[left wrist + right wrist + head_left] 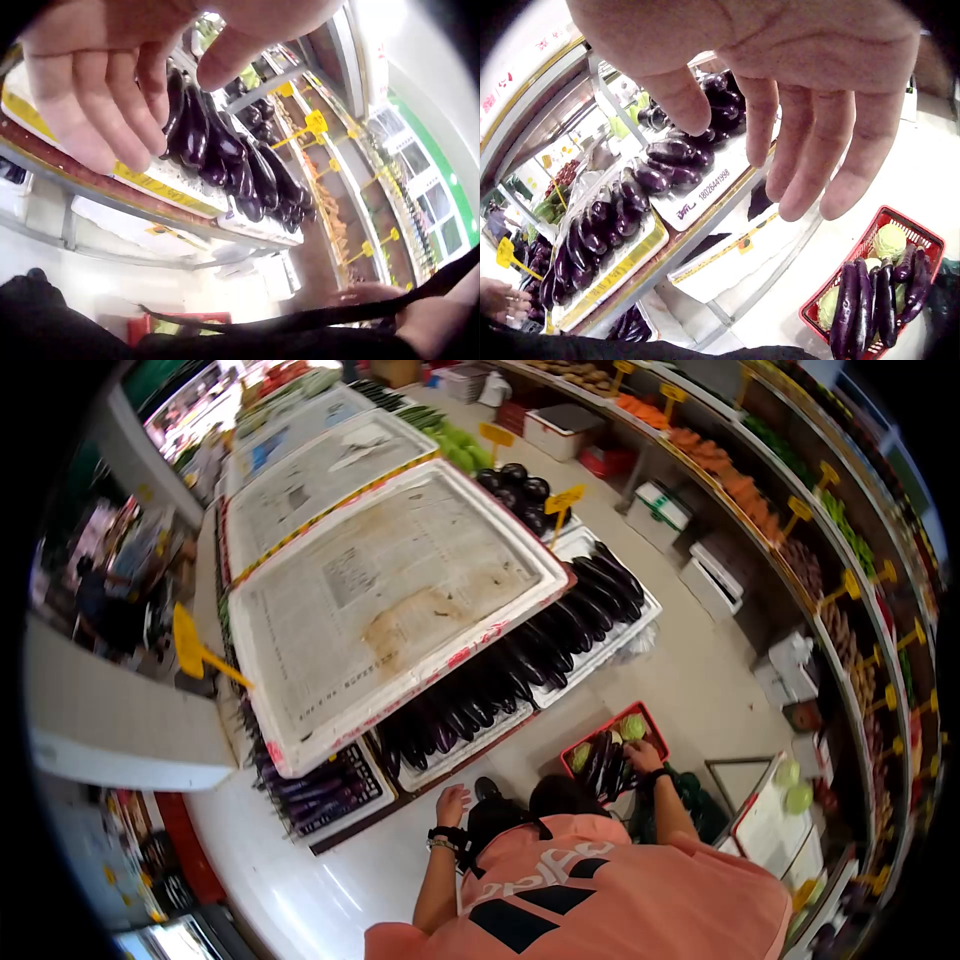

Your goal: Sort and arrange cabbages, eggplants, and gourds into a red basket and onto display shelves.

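My left hand (452, 805) hangs relaxed in front of the lower shelf, its fingers loosely bent around nothing. Glossy dark eggplants (199, 131) lie in rows just beyond it in the left wrist view. In the head view my right hand (643, 755) is over the right side of a red plastic basket (600, 730). The right wrist view has the right hand's fingers (791, 169) extended and empty, with the basket below. Inside the basket lie several long purple eggplants (844, 300) and round pale green cabbages (890, 241).
A large stained white foam tray (390, 575) sits above the eggplant rows. Yellow price tags (565, 500) stick up around the stand. Curved vegetable shelves (735, 485) line the right side, with white foam boxes (712, 580) on the floor. A white-topped table (775, 820) stands at lower right.
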Available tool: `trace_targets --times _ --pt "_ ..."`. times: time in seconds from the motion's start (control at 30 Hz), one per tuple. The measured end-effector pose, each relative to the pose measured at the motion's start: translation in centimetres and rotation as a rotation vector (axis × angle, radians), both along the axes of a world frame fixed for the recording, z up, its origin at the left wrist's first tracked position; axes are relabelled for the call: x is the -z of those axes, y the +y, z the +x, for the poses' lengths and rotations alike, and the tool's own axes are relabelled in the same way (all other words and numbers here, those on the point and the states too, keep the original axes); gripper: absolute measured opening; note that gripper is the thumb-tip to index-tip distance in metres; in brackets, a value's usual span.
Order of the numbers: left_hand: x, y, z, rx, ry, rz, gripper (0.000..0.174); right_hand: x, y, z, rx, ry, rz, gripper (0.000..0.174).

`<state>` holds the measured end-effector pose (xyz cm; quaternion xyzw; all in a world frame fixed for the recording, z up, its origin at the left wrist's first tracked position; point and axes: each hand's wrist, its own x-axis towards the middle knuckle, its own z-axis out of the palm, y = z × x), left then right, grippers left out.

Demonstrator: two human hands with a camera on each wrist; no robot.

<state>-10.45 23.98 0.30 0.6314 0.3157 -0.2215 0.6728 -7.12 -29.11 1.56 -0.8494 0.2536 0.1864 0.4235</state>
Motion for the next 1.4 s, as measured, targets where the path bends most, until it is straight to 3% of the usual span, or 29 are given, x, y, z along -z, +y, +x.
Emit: trace_targets --times 0.03,0.1,0.13,0.23,0.4,0.53,0.63,0.77,0.87,0.97,1.0,1.03,1.1,1.17,1.23,1.27,1.37,1.4 --pt "1.1 0.9 0.3 -0.015 0.042 -0.052 0.04 -0.4 -0.1 -0.3 0.012 0.003 -0.005 0.033" --pt "2.1 2.0 1.4 -0.114 0.126 -0.284 0.043 0.3 -1.3 -1.9 0.116 -0.048 -0.043 0.036" --pt "2.9 2.4 1.9 -0.168 0.178 -0.433 0.045 -1.5 -1.4 -2.7 0.193 -0.006 0.074 0.035" --pt "2.7 1.2 4.3 -0.144 0.173 -0.463 0.052 -3.4 -2.4 -5.3 0.37 0.047 0.033 0.031" --pt "2.5 -3.2 9.7 0.105 0.118 -0.435 0.05 -3.5 -3.8 -10.0 0.544 0.108 0.159 0.03" --pt "-1.8 -9.3 15.1 0.321 0.048 -0.304 0.045 -1.7 -5.0 -11.8 0.646 0.128 0.263 0.032" --pt "-2.5 -13.1 18.2 0.398 0.005 -0.274 0.036 -0.2 -5.9 -10.7 0.736 0.14 0.313 0.031" --pt "-2.7 -19.0 22.9 0.483 -0.028 -0.256 0.034 1.4 -9.7 -5.4 0.706 0.19 0.324 0.033" --pt "-2.1 -25.2 27.4 0.439 -0.049 -0.174 0.039 2.3 -15.5 -0.2 0.722 0.203 0.409 0.031" --pt "1.5 -31.1 31.7 0.529 -0.156 0.256 0.047 6.4 -25.1 3.5 0.752 0.207 0.523 0.021" --pt "-3.7 -33.7 33.2 0.614 -0.127 0.551 0.059 7.8 -28.3 3.8 0.804 0.183 0.594 0.024" --pt "-3.8 -35.1 34.3 0.625 -0.068 0.64 0.07 8.7 -30.8 4.8 0.859 0.176 0.672 0.028" --pt "-5.1 -37.6 36.2 0.655 0.027 0.704 0.08 5.6 -33.0 6.4 0.883 0.226 0.514 0.032" --pt "-3.6 -38.9 37.3 0.666 0.134 0.791 0.088 7.7 -37.1 5.6 0.961 0.359 0.509 0.031" --pt "-3.4 -39.5 38.5 0.636 0.258 0.755 0.096 8.6 -39.7 4.9 0.962 0.437 0.553 0.041" --pt "-3.6 -39.7 39.0 0.629 0.249 0.727 0.096 11.0 -42.2 3.7 0.908 0.497 0.668 0.039" --pt "-1.1 -39.1 39.0 0.649 0.333 0.706 0.098 6.6 -42.1 8.9 0.828 0.625 0.441 0.039" --pt "-1.9 -39.9 39.0 0.57 0.33 0.827 0.088 6.8 -42.8 10.6 0.792 0.646 0.418 0.039"
